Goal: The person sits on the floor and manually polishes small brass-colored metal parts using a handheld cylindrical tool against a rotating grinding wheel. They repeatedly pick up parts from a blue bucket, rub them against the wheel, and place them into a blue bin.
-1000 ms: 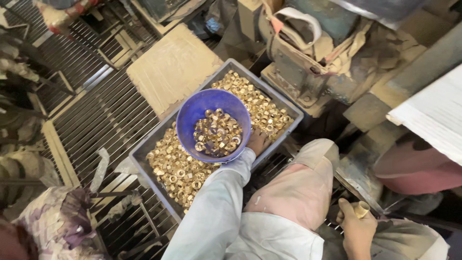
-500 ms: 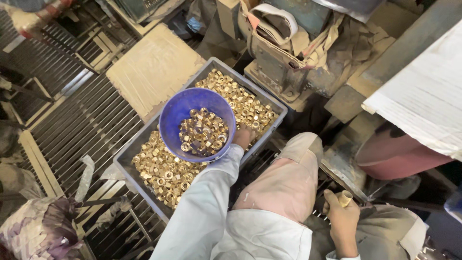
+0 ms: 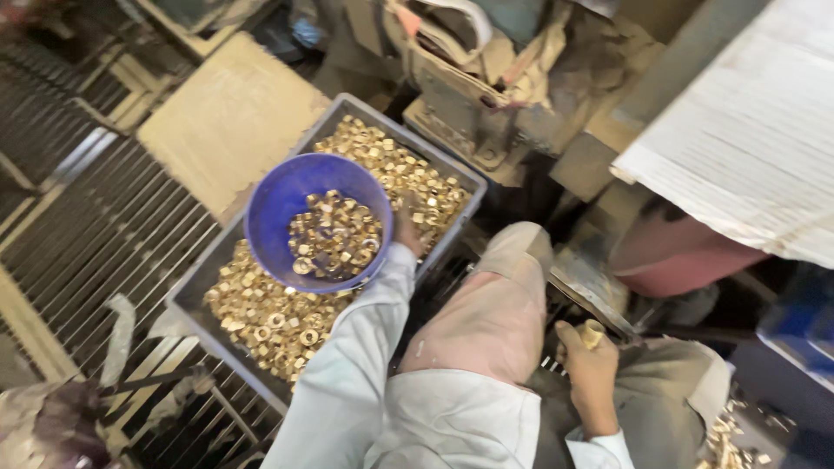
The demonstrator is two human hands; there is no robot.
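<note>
A blue plastic bowl point(image 3: 282, 195) half full of small brass nuts point(image 3: 333, 236) is held over a grey tray point(image 3: 193, 287) heaped with the same brass nuts point(image 3: 269, 317). My left hand point(image 3: 405, 227) grips the bowl at its right rim, sleeve in pale cloth. Down by my knee, my right hand point(image 3: 591, 365) is closed around a small brass piece point(image 3: 592, 332). My leg in light trousers point(image 3: 495, 313) lies between the two hands.
A metal floor grating point(image 3: 95, 252) lies left of the tray, a flat tan board point(image 3: 226, 122) behind it. A greasy machine base point(image 3: 469, 95) stands beyond the tray. A white corrugated sheet point(image 3: 747, 130) sits at the upper right, a reddish tub point(image 3: 678, 260) under it.
The view has shifted, so the tray and bowl sit a little further left and lower. The bowl stays in my left hand over the tray; my right hand keeps its brass piece.
</note>
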